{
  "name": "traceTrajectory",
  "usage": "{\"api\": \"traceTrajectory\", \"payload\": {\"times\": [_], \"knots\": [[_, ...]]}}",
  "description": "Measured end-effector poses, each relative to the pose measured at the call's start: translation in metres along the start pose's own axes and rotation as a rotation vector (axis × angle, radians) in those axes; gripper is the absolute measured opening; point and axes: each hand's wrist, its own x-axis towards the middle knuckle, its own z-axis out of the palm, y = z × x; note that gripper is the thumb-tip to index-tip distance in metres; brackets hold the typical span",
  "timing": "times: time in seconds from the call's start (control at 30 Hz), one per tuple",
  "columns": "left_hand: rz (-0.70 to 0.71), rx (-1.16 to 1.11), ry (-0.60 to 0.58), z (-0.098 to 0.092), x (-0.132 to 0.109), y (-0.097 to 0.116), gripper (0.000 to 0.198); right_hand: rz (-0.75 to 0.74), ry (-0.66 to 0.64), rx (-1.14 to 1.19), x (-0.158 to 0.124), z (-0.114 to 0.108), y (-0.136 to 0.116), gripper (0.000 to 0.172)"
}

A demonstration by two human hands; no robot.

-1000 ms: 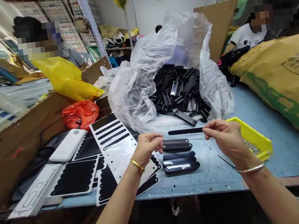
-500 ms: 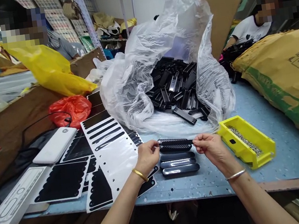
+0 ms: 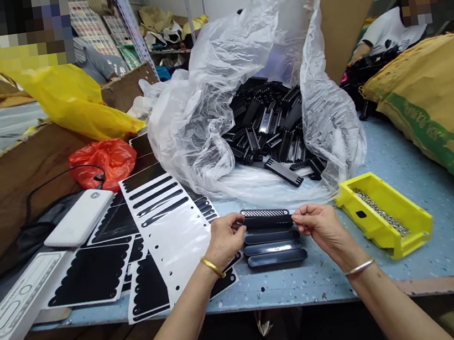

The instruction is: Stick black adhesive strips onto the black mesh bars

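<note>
a black strip point(image 3: 267, 222) runs level between the two hands, over the row of pieces at the middle of the blue speckled surface point(image 3: 328, 276). the left hand point(image 3: 228, 237) has its grip pinched on the strip's left end, thumb and fingertips together; the right hand point(image 3: 318, 227) has its grip pinched on the right end in the same way. whether the strip lies fully flat on what is under it, i cannot tell. just beyond it is a mesh-faced piece point(image 3: 264, 212), and just on the near side three smooth black pieces point(image 3: 276, 259) lie side by side, parallel to the strip. a gold bangle point(image 3: 212, 267) circles the left wrist, a silver one point(image 3: 359, 267) the right.

left of the left hand, a white sheet point(image 3: 181, 240) bearing a few black strips overlaps other sheets. farther left are a white device point(image 3: 79, 218) and a white box point(image 3: 20, 300). behind the hands, a clear plastic bag point(image 3: 210, 105) gapes around a heap of black parts point(image 3: 271, 125). near the right hand stands a yellow bin point(image 3: 375, 233) with small metal bits point(image 3: 381, 211) inside; beyond it, a large yellow-and-green sack point(image 3: 440, 108) leans in from the right edge.
</note>
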Motion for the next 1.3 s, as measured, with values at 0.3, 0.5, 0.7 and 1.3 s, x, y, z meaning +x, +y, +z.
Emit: {"api": "traceTrajectory", "payload": {"times": [0.3, 0.5, 0.7, 1.3], "knots": [[-0.02, -0.013, -0.005, -0.001, 0.0, 0.002, 0.021, -0.016, 0.01, -0.027, 0.004, -0.003, 0.007, 0.024], [-0.017, -0.001, 0.0, -0.001, 0.0, 0.0, 0.021, -0.005, 0.052, -0.042, 0.005, -0.002, 0.01, 0.027], [-0.037, -0.077, -0.027, 0.0, 0.002, -0.007, 0.023, -0.01, 0.06, -0.034, 0.006, -0.001, 0.011, 0.027], [-0.021, 0.031, -0.025, -0.001, 0.005, -0.004, 0.018, 0.003, 0.026, 0.04, 0.01, -0.006, 0.014, 0.023]]}}
